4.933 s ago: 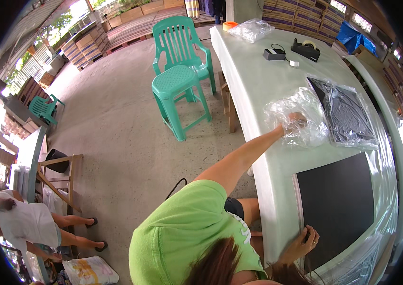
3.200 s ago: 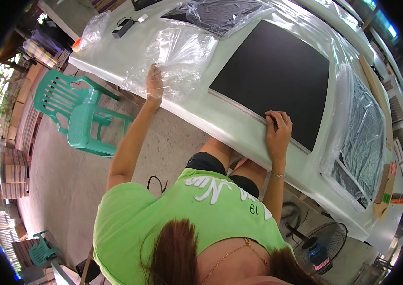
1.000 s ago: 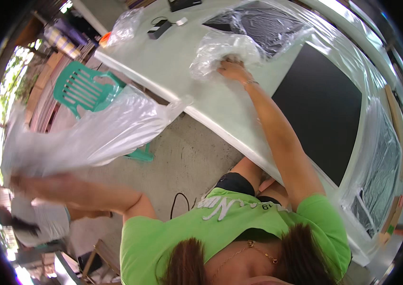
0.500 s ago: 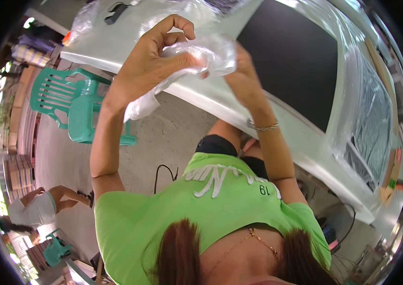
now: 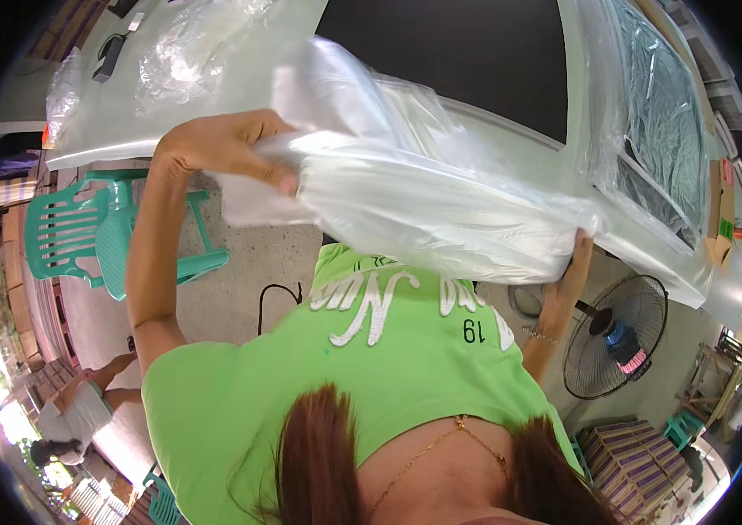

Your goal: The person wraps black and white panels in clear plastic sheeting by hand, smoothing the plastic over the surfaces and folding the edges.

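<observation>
A clear plastic bag (image 5: pixel 423 206) is stretched out in front of my chest, held between my two hands and partly blurred. My left hand (image 5: pixel 226 150) pinches its left end between thumb and fingers. At the other end my right hand (image 5: pixel 570 261) grips the bag's edge; most of its fingers are hidden by the plastic. Beyond the bag a flat black panel (image 5: pixel 458 61) lies on the pale table (image 5: pixel 248 92), and the upper part of the bag overlaps its near side in view.
Crumpled clear plastic (image 5: pixel 191 57) and a black power adapter (image 5: pixel 108 57) lie on the table at left. Plastic-wrapped panels (image 5: pixel 664 114) lie at right. A green chair (image 5: pixel 117 227) stands left, a fan (image 5: pixel 616 337) right. Another person (image 5: pixel 82 416) is at lower left.
The bunched plastic bag has been spread wide. My right hand has moved right and down toward my body, my left hand left and down. The fan has come into view.
</observation>
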{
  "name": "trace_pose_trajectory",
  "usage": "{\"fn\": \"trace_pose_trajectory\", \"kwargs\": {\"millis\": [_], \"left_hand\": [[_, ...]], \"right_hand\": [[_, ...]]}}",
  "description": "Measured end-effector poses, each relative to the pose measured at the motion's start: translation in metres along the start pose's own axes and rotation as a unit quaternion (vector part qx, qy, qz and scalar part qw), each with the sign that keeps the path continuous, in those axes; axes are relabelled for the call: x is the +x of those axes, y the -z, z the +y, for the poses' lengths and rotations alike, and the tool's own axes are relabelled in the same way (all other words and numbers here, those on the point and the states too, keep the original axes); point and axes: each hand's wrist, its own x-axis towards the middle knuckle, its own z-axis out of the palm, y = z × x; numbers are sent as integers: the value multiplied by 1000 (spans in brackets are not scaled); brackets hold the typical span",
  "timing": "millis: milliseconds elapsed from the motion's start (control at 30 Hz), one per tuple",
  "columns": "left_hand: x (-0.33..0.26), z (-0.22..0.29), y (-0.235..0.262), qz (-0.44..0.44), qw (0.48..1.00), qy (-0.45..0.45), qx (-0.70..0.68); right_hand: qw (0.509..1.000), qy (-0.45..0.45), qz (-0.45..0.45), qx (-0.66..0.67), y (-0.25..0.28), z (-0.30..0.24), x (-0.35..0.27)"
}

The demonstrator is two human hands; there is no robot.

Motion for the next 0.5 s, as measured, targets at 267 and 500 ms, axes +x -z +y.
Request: {"fn": "trace_pose_trajectory", "kwargs": {"millis": [267,500], "left_hand": [[73,0,-31,10,986,-114,120],[93,24,-51,35,994,-89,-53]], "right_hand": [[854,189,-14,-485,8,35,-16],[904,110,-323,-258,-165,-10,-32]]}}
